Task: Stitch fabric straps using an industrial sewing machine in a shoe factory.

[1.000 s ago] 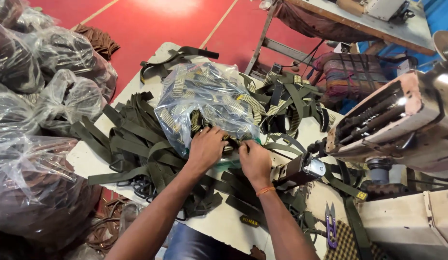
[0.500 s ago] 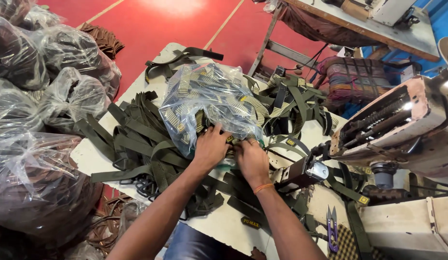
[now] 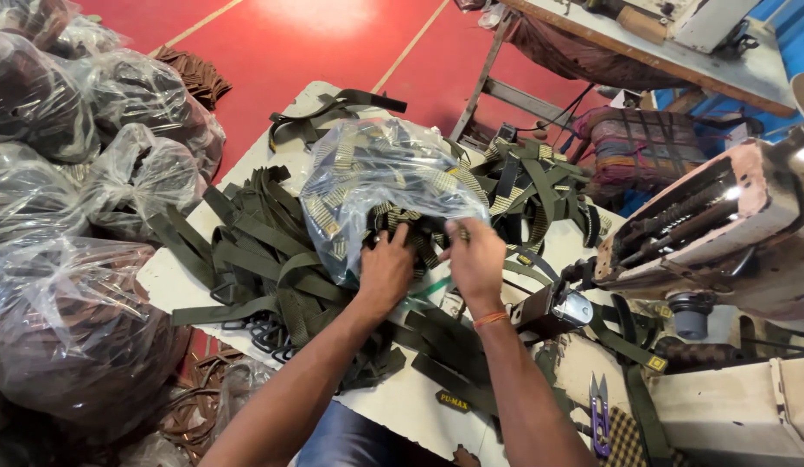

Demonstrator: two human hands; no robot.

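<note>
A clear plastic bag (image 3: pixel 376 186) stuffed with striped olive webbing pieces lies on a white table (image 3: pixel 402 406), on top of a heap of olive green straps (image 3: pixel 264 259). My left hand (image 3: pixel 386 270) grips the bag's near edge with bent fingers. My right hand (image 3: pixel 474 257), with an orange thread at the wrist, pinches the bag's opening just to the right of it. The two hands sit close together, a few fingers' width apart. What the fingertips hold inside the bag is hidden by plastic.
Several big clear bags (image 3: pixel 65 216) full of dark material stand at the left. A sewing machine (image 3: pixel 722 225) stands at the right, with small purple snips (image 3: pixel 599 413) near the table's front. More straps with buckles (image 3: pixel 540 182) lie behind the bag. Red floor (image 3: pixel 315 43) beyond.
Both hands have stayed at the bag's near opening, shifting slightly with the plastic. The view has tilted a little, so bag and hands sit higher in the picture.
</note>
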